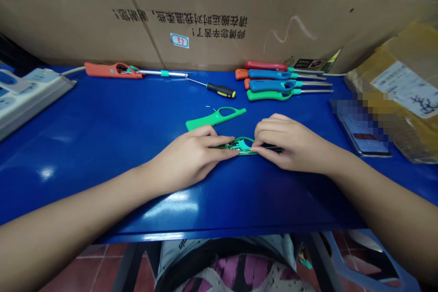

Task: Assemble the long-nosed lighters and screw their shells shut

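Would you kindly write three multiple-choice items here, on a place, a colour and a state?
1. Where is the screwdriver?
A) On the floor
B) On the bench, beyond the left hand
C) Under the bench

2. What colour is its handle?
A) Black and yellow
B) Red
C) White

3. How is the green lighter between the left hand and right hand?
A) Sealed in a packet
B) Lit
C) Open, inner parts showing

1 B: it lies on the bench.
2 A: black grip, yellow band.
3 C: teal parts show inside.
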`<state>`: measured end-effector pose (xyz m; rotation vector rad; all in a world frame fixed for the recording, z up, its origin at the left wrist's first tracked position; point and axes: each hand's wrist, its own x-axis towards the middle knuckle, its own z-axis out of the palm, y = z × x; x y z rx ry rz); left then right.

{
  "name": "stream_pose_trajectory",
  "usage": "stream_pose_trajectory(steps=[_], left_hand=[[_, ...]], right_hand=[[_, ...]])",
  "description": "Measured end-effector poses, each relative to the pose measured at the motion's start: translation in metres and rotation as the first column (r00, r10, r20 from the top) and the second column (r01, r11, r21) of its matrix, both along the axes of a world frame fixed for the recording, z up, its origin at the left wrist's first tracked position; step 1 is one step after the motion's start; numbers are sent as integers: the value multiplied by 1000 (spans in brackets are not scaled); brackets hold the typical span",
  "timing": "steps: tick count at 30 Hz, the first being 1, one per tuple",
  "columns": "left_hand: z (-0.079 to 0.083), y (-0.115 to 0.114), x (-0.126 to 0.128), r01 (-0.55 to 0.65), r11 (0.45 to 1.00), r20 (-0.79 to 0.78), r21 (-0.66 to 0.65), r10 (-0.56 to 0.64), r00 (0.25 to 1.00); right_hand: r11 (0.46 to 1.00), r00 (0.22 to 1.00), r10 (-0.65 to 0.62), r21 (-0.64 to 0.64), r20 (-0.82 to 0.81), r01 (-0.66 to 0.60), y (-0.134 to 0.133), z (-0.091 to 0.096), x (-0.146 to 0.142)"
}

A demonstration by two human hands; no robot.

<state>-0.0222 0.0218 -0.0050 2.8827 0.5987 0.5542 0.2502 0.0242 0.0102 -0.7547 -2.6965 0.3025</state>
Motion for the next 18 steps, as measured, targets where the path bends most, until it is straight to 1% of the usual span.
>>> stream_pose_trajectory(steps=[5,12,15,18], left_hand=[[1,0,0,0,1000,-9,-1,0,1000],[1,-1,0,7,1000,9,11,-7,1000],[0,-1,0,8,1000,11,11,-8,1000],[-2,0,0,-3,1000,5,-2,3,1000]], right_hand=[[1000,1000,4,-4,-10,-4,0,2,-1],[998,1000,1,-60,-30,-3,-1,0,0],[1000,1000,5,-31,-14,-5,-1,0,-1],[999,999,11,42,34,-12,-2,1,-2]])
